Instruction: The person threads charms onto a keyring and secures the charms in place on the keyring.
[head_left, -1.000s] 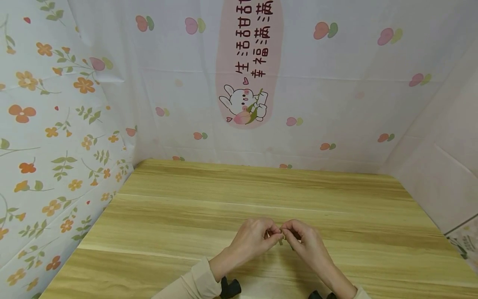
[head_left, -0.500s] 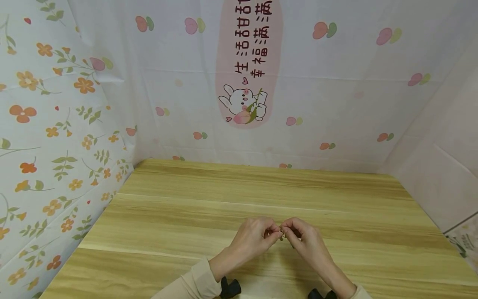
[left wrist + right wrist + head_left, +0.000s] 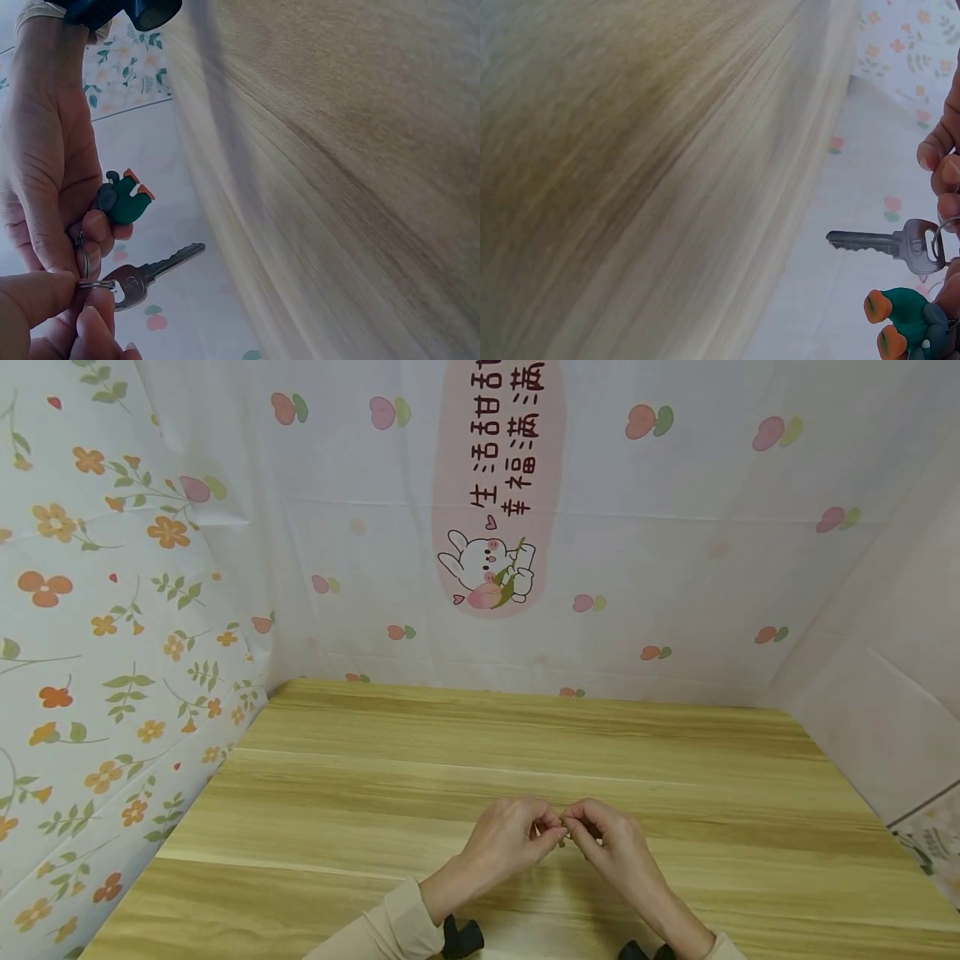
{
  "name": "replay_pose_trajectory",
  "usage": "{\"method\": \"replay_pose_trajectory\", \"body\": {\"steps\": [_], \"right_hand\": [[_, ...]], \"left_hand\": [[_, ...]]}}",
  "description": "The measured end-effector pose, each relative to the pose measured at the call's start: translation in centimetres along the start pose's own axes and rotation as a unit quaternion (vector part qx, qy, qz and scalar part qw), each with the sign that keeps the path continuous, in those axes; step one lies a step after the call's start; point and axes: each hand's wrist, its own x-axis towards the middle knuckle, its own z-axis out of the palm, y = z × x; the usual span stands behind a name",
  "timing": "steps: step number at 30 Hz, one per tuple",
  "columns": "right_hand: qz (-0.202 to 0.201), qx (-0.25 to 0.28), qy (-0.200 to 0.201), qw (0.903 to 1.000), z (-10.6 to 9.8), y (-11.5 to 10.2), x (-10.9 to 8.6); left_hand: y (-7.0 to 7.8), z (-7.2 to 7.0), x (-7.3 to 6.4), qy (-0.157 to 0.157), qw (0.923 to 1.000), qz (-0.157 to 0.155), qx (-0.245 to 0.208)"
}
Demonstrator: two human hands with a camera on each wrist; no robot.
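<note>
My left hand [image 3: 513, 833] and right hand [image 3: 611, 843] meet fingertip to fingertip low over the table. Between them is a metal split ring [image 3: 97, 285], pinched by the left thumb and fingers and by the right fingertips. A silver key [image 3: 885, 244] hangs from this ring, blade pointing down toward the tabletop. Beneath the curled right fingers sits a small rubbery figurine [image 3: 127, 206], green-bodied with orange feet and a grey part, on a short metal chain. In the head view the fingers hide most of the key and figurine.
The wood-grain table [image 3: 337, 760] spreads around both hands. Patterned cloth [image 3: 360, 568] rises behind it and at the sides. A black camera mount [image 3: 462, 937] is strapped at the left wrist, another mount [image 3: 636, 951] at the right.
Both hands stay almost where they were, still fingertip to fingertip. The little that shows hanging between them has shifted slightly.
</note>
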Motion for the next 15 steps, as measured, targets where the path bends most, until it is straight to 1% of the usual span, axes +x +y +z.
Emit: {"method": "replay_pose_trajectory", "body": {"steps": [8, 15], "right_hand": [[0.020, 0.011, -0.004, 0.9997, 0.00, -0.05, 0.11], [0.048, 0.046, -0.013, 0.9977, 0.01, 0.07, 0.02]], "left_hand": [[-0.05, -0.08, 0.01, 0.014, 0.9999, 0.004, 0.006], [-0.08, -0.07, -0.11, 0.027, 0.9996, 0.012, 0.000]]}}
